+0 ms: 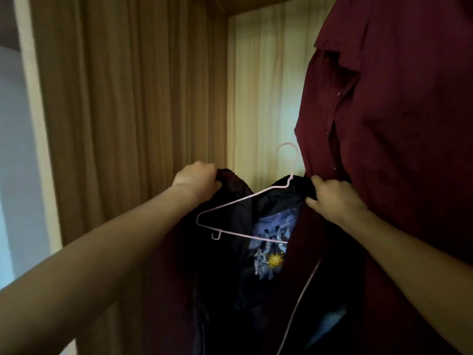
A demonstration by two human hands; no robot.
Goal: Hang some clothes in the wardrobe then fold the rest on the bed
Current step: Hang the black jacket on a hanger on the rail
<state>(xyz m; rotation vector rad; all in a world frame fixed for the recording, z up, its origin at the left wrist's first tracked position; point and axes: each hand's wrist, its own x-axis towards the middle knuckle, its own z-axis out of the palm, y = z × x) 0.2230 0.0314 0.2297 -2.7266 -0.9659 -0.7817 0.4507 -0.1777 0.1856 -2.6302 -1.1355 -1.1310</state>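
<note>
Both hands are up at centre frame, inside the wardrobe [133, 103], holding a dark jacket [225, 278] by its top edge. Left hand [195, 179], just left of centre, is closed in a fist w/ a bunch of the jacket's collar/shoulder fabric clamped inside. Right hand [332, 198], right of centre, has fingers curled over the other side of the collar, pinching the cloth against the thumb. Btwn the hands sits a pale pink wire hanger [243, 216], tilted, hook pointing up near the right hand; its left arm lies in front of the jacket lining, not inside the shoulder. The jacket hangs open down to the bottom edge, zip [304, 290] running diagonally at lower centre-right, blue printed lining w/ a yellow sun showing at centre. A dark red shirt [389, 124] hangs at upper right, filling that side, touching the right hand's knuckles. Wardrobe panels are brown at left, lit cream at the back.
</note>
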